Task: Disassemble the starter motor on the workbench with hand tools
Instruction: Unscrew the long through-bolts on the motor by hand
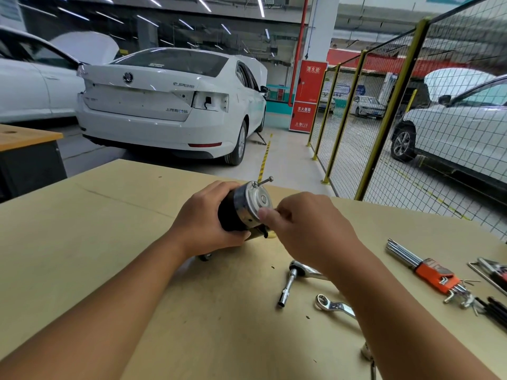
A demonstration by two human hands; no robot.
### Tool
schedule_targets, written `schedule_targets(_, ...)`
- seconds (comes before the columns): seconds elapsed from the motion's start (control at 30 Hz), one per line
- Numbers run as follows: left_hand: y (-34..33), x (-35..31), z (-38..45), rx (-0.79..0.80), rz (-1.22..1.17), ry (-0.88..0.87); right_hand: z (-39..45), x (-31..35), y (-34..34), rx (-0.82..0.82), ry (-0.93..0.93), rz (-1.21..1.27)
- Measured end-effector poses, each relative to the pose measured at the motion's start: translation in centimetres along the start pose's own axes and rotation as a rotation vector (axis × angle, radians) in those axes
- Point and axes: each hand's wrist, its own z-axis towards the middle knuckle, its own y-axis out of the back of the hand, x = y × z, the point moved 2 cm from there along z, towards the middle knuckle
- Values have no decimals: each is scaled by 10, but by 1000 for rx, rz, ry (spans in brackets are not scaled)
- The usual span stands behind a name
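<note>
Behind your tabletop (pixel 109 242) stands a white car (pixel 170 105); your left hand (pixel 204 220) grips the starter motor (pixel 244 207) above it. Your right hand (pixel 304 226) pinches at its silver end cap (pixel 259 197); a long bolt (pixel 264 181) sticks out.

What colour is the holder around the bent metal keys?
Orange holder, with a bit of black on it, seen in the head view, on the workbench's right side.

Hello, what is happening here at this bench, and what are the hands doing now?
A person is taking apart a starter motor on the workbench. The left hand grips its dark body, and the right hand pinches at the edge of the silver end cover, though what it pinches is hidden. One long bolt already sticks out at the top. A ratchet with socket, a ring spanner and a hex key set lie unused nearby.
</note>
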Motion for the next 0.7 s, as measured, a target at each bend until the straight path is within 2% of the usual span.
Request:
schedule_targets(0.17, 1, 0, 0, 7, 1, 1, 1, 2, 3, -64, 28, 64)
schedule_targets(0.3, 0, 0, 0, 2, 14, 7, 0, 1, 2, -60, -21, 2)
schedule_targets(0.43, 0, 0, 0, 1, 9, 6, 2, 0, 6, -56, 35, 102)
schedule_targets(0.6, 0, 1, 0, 3, 6, 4, 0, 0, 4, -11, -18, -23)
schedule_targets(0.7, 0, 1, -1, 2, 3, -3, 3, -1, 5, -30, 14, 33)
